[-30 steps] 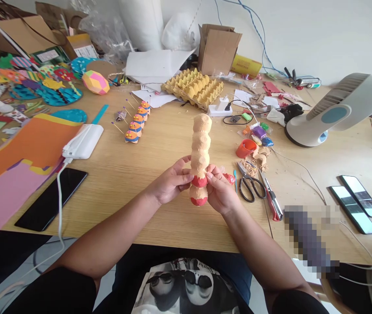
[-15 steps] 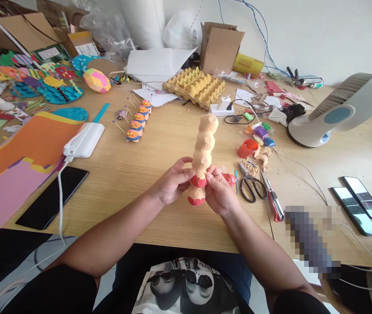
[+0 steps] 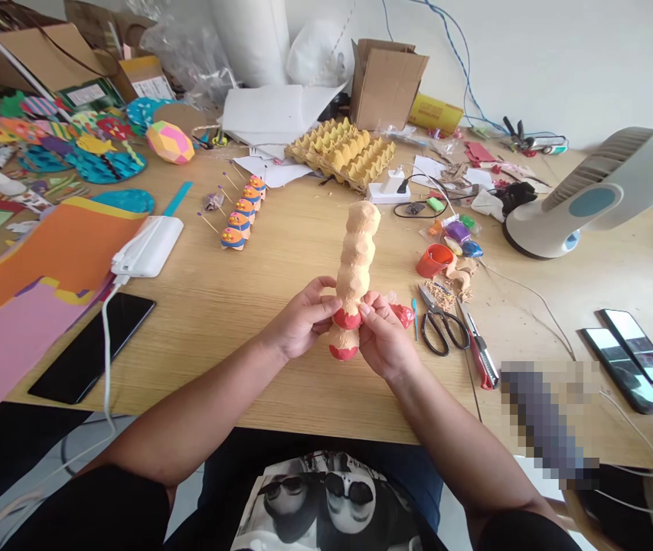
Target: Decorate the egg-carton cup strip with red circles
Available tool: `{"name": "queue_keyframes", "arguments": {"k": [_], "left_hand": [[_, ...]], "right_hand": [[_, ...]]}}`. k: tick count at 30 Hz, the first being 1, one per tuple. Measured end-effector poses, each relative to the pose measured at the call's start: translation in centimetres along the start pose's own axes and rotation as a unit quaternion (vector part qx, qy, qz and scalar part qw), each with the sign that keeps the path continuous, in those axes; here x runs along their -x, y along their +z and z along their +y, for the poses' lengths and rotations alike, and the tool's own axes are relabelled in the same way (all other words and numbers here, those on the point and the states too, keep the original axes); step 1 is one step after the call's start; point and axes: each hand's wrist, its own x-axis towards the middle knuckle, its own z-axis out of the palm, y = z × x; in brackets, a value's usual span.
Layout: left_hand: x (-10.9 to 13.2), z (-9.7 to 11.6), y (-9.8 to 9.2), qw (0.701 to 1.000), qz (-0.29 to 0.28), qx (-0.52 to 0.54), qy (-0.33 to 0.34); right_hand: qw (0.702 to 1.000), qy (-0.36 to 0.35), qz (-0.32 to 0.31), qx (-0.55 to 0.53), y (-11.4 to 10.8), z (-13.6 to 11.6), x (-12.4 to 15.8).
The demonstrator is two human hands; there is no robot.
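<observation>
Between my two hands is a strip of egg carton cups point(image 3: 357, 252), coated in a beige layer and held lengthwise away from me above the table. Red clay point(image 3: 347, 318) covers part of the second cup from the near end, and the nearest cup has a red edge too. My left hand point(image 3: 306, 317) pinches the strip's left side. My right hand point(image 3: 386, 333) grips the right side, its thumb against the red clay. Just beyond my right hand lies a red clay packet point(image 3: 403, 314), with a thin blue tool point(image 3: 415, 317) beside it.
Black-handled scissors point(image 3: 444, 325) and a utility knife point(image 3: 480, 348) lie to the right, near a red cup point(image 3: 434, 261). A finished blue-and-orange caterpillar point(image 3: 243, 214) stands at left centre. Behind are egg trays point(image 3: 341, 153); a white fan point(image 3: 579, 195) stands at right. A black phone point(image 3: 93, 348) lies at left.
The strip has shifted very slightly to the left in my hands. Both hands keep almost the same place and grip.
</observation>
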Motion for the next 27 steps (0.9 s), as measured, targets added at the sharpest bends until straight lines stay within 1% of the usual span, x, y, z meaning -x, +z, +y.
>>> {"name": "queue_keyframes", "arguments": {"k": [9,14,18,22,27], "left_hand": [[-0.3,0.5,-0.6,1.0,-0.006,0.027,0.001],[0.1,0.4,0.1,1.0,-0.008,0.019,0.022],[0.2,-0.2,0.7,0.999,0.006,0.036,0.038],[0.2,-0.5,0.9,0.998,0.021,0.042,0.043],[0.3,-0.4,1.0,0.998,0.032,0.03,0.049]], "right_hand": [[0.999,-0.006,-0.019,-0.032,-0.1,-0.8,-0.1],[1.0,-0.018,-0.009,-0.017,0.1,-0.8,-0.1],[0.999,-0.039,-0.009,0.0,0.4,-0.4,0.0],[0.998,-0.057,-0.012,0.025,0.6,-0.2,0.1],[0.998,-0.055,-0.005,0.024,0.5,-0.2,0.0]]}}
